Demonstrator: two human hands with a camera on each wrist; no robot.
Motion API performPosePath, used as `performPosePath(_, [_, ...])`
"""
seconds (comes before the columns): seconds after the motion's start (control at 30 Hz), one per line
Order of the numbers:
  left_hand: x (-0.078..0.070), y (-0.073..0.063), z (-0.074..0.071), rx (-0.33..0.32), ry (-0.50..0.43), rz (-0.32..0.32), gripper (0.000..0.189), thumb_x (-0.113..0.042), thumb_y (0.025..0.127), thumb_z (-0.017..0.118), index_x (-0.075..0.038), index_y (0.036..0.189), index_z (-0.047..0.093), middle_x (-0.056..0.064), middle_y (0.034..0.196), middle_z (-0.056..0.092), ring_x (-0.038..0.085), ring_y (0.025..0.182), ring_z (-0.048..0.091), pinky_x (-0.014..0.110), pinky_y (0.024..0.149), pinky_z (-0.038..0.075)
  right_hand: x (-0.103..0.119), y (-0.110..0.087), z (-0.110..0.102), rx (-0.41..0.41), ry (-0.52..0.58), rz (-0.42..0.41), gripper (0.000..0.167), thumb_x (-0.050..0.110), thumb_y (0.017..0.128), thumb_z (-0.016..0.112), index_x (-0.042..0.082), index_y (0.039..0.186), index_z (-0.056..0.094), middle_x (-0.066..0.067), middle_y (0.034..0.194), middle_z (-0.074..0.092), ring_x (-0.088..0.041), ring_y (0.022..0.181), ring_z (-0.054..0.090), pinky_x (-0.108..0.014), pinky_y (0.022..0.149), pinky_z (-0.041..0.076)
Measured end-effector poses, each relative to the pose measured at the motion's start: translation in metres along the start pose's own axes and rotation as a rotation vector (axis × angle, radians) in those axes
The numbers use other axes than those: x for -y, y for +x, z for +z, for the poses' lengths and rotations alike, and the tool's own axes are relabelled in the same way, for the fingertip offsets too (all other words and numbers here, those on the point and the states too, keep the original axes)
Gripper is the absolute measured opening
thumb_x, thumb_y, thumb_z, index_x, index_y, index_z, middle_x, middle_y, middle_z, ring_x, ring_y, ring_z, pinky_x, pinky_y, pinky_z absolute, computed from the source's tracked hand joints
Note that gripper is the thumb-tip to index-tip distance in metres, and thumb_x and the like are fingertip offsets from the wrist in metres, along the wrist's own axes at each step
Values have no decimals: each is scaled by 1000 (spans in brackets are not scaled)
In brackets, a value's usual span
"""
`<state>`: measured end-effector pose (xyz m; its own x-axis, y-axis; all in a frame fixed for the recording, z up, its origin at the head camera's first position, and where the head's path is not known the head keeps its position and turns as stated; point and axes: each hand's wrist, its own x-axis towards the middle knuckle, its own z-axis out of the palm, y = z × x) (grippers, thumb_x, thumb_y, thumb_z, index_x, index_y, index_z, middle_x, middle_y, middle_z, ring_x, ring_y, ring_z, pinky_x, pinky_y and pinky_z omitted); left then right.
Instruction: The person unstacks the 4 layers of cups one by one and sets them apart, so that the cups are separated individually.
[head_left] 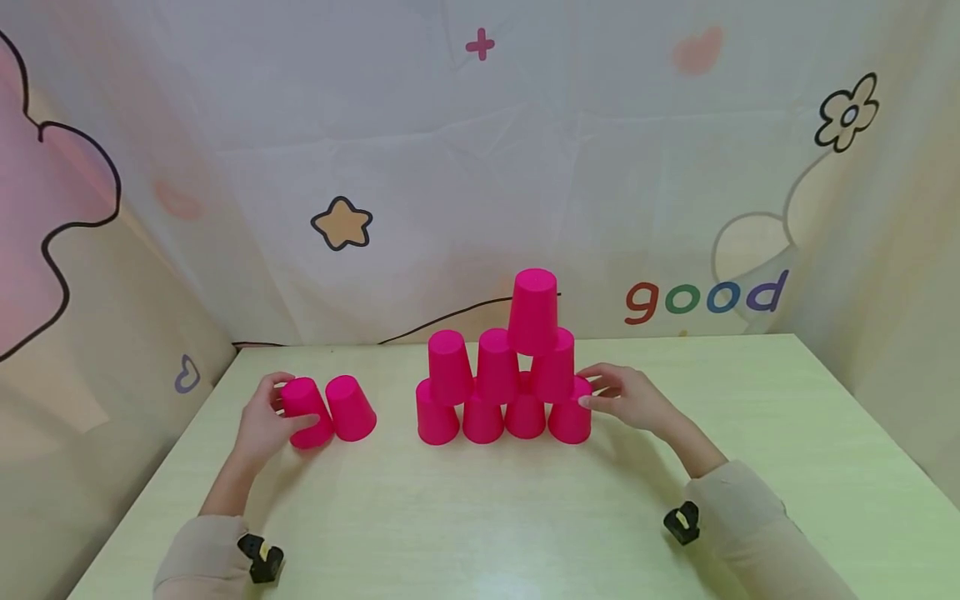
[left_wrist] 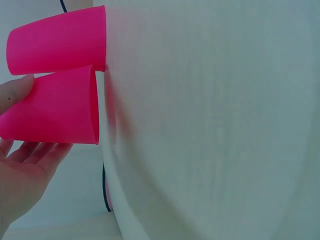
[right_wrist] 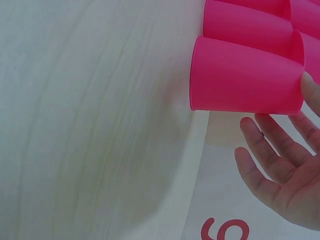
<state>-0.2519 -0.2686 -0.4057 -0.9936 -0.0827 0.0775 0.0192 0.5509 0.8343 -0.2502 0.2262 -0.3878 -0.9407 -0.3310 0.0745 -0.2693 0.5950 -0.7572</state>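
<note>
My left hand (head_left: 264, 423) grips an upside-down pink cup (head_left: 306, 408), thumb on one side and fingers on the other. In the left wrist view, the held cup's rim (left_wrist: 95, 107) shows a narrow gap from the tabletop. Right beside it stands another upside-down pink cup (head_left: 351, 408). My right hand (head_left: 630, 398) rests lightly against the rightmost bottom cup (head_left: 570, 421) of a pyramid, its fingers loosely spread. That pyramid has several cups below, three in the second row (head_left: 450, 367), and a single top cup (head_left: 535, 308) above the middle and right ones.
The pale wooden table (head_left: 480, 508) runs back to a printed cloth backdrop (head_left: 420, 183). A black device (head_left: 261, 558) sits at the left sleeve, and a similar black device (head_left: 682, 523) at the right one.
</note>
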Motion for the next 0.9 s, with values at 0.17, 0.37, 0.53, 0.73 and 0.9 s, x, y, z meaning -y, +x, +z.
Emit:
performPosePath(0.17, [4, 1, 2, 32, 6, -12, 72, -7, 77, 70, -2, 133, 25, 25, 126, 39, 41, 113, 41, 46, 82, 49, 0, 0, 1, -1, 0, -2, 41, 14, 83, 66, 1, 119, 53, -17, 110, 58, -32, 95, 58, -37, 74, 52])
performPosePath(0.37, [5, -2, 2, 40, -11, -19, 72, -7, 77, 70, -2, 133, 24, 25, 126, 40, 41, 113, 41, 47, 83, 48, 0, -1, 1, -1, -5, -2, 42, 14, 83, 66, 1, 120, 53, -17, 109, 58, -31, 95, 58, -37, 73, 52])
performPosePath(0.53, [7, -3, 2, 43, -20, -29, 71, -6, 77, 70, -3, 132, 25, 24, 124, 41, 41, 112, 42, 46, 82, 49, 0, -1, 1, -2, -7, 6, 42, 15, 83, 66, 1, 120, 52, -18, 110, 58, -31, 95, 58, -37, 73, 52])
performPosePath(0.73, [4, -7, -1, 52, -6, -7, 73, -8, 79, 69, -4, 137, 24, 24, 126, 41, 40, 112, 43, 44, 81, 49, 0, -1, 1, -5, -8, 7, 42, 14, 83, 66, 1, 121, 52, -17, 110, 58, -32, 96, 57, -37, 74, 52])
performPosePath(0.9, [-5, -9, -7, 44, 35, 69, 74, -13, 80, 69, -2, 138, 23, 25, 127, 41, 41, 112, 43, 46, 82, 49, 1, -1, 0, -6, -7, -1, 43, 15, 83, 66, 1, 121, 52, -18, 110, 57, -32, 96, 57, -37, 74, 52])
